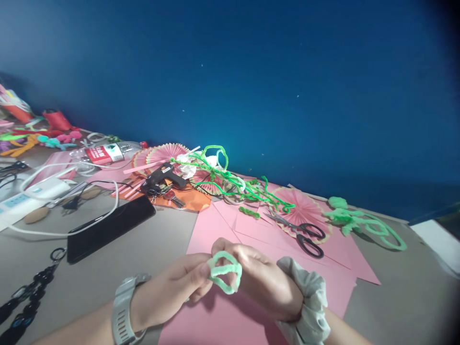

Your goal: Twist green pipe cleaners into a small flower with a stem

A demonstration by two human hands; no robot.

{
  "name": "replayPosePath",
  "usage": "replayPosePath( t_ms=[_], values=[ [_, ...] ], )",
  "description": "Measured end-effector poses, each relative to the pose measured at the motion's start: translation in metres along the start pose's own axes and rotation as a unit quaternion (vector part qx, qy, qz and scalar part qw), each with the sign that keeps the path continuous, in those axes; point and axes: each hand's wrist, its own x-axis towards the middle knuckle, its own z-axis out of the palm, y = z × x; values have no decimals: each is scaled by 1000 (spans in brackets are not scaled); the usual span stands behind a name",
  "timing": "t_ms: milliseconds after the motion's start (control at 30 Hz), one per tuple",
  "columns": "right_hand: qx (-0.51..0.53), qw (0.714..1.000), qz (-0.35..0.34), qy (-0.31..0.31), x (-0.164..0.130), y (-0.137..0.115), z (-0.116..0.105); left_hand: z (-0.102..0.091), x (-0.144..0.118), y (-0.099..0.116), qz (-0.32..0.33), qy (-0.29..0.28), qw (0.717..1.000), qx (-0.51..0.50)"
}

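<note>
My left hand [172,287] and right hand [258,282] meet over the pink paper [223,316], fingers of both pinching a pale green loop [224,272]. Scissors [302,232] lie beyond the loop; a phone [109,227] lies left of it on the counter [161,249].

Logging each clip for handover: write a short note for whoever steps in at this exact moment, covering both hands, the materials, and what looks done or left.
Left hand: fingertips pinch the light green pipe cleaner loop.
Right hand: grips the same loop from the other side, over the pink paper sheets.
Nearby: black-handled scissors lie on a pink paper fan; a tangle of green pipe cleaners and a black glue gun sit behind; a black phone lies to the left.
Done: several fans are folded; a twisted light green shape lies to the right.
Left: the held loop looks unfinished, only partly bent.
</note>
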Motion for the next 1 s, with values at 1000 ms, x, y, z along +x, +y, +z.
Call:
replayPosePath(
  t_ms=[1000],
  values=[
    [-203,978,26,39,3,-14,-10,0,5,-2,-40,-18,992,-118]
  ],
)
